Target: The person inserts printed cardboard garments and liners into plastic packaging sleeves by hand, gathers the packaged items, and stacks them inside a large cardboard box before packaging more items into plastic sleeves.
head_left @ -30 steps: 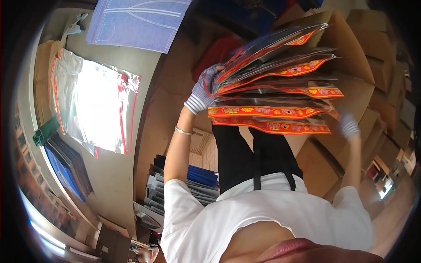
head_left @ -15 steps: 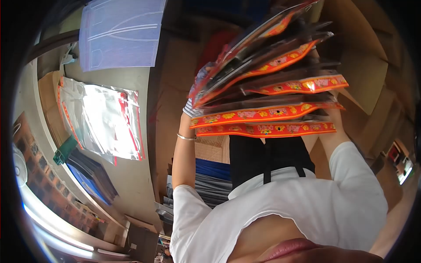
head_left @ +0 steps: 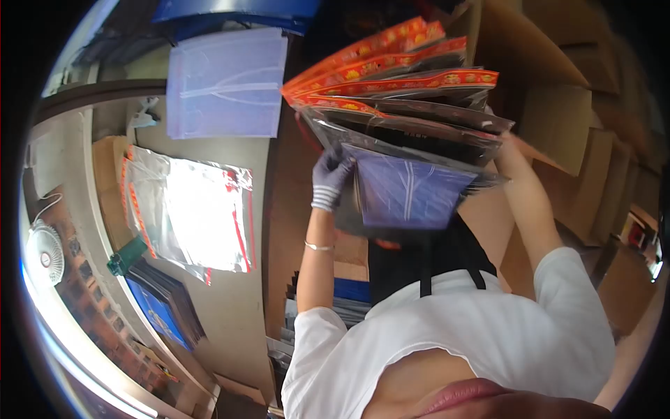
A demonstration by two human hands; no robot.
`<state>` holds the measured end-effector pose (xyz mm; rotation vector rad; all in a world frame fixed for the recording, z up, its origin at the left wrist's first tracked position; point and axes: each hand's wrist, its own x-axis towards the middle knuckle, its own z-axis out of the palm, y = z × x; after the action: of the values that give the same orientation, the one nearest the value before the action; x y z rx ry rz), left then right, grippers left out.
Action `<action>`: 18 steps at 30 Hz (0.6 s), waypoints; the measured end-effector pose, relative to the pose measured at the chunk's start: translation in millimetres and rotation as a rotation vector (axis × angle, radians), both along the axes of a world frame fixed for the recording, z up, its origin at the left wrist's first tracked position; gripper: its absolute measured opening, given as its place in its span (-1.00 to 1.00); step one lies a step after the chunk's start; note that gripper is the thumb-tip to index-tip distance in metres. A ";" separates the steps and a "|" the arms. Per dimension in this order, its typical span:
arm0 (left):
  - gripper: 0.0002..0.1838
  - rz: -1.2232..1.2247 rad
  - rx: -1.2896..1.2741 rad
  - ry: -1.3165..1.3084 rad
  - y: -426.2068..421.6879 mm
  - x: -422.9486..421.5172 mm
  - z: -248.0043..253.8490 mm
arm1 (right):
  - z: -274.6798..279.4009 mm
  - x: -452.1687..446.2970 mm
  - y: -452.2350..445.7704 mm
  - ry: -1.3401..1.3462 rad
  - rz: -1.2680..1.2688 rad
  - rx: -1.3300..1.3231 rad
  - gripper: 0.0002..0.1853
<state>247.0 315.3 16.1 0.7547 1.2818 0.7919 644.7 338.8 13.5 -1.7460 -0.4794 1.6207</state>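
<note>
A fanned bundle of clear plastic bags [head_left: 419, 133] with red-orange patterned strips is held up in front of me. Dark flat contents show in several of them, and a blue-violet panel with white lines [head_left: 415, 185] shows at the lowest one. My left hand [head_left: 331, 174], in a grey glove with a striped cuff, is closed on the bundle's left edge. At the right edge, my right hand [head_left: 501, 143] grips the bags, its fingers mostly hidden behind them.
On the table [head_left: 230, 314] at left lie shiny clear bags with red edges [head_left: 195, 209] and a blue-violet sheet with white lines [head_left: 227, 84]. A green object [head_left: 128, 256], a dark stack with a blue top [head_left: 157, 307] and a fan [head_left: 45, 255] are beyond. Cardboard [head_left: 551, 133] stands right.
The bundle has tilted, its red strips swinging from near me to the far side. The blue-violet panel has come into view at the lowest bag. Both hands keep hold, and the view has shifted.
</note>
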 end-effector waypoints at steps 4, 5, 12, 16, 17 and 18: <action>-0.71 -0.128 -0.223 0.108 -4.0 0.5 14.4 | -4.8 3.8 12.0 0.135 -0.079 -0.051 -0.42; -0.76 -0.068 -0.252 0.106 -2.8 4.1 8.5 | -7.7 4.4 11.8 0.175 -0.111 -0.052 -0.42; -0.57 -0.086 -0.177 -0.009 3.5 33.1 15.8 | 5.7 18.7 -10.4 0.518 -0.280 -0.153 -0.41; -0.47 -0.118 -0.202 -0.029 -13.2 41.6 21.8 | 33.3 -6.0 -75.7 0.265 -0.280 0.015 -0.35; -0.49 -0.092 -0.197 0.019 -21.6 41.5 14.5 | 59.7 -19.1 -85.9 0.340 -0.286 0.074 -0.33; -0.46 -0.093 -0.170 0.086 -29.2 40.4 7.0 | 80.7 -28.6 -92.9 0.417 -0.289 0.130 -0.30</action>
<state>287.4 286.1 23.2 0.7119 1.3621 0.5729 616.1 246.0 94.2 -1.2670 -0.1226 1.6420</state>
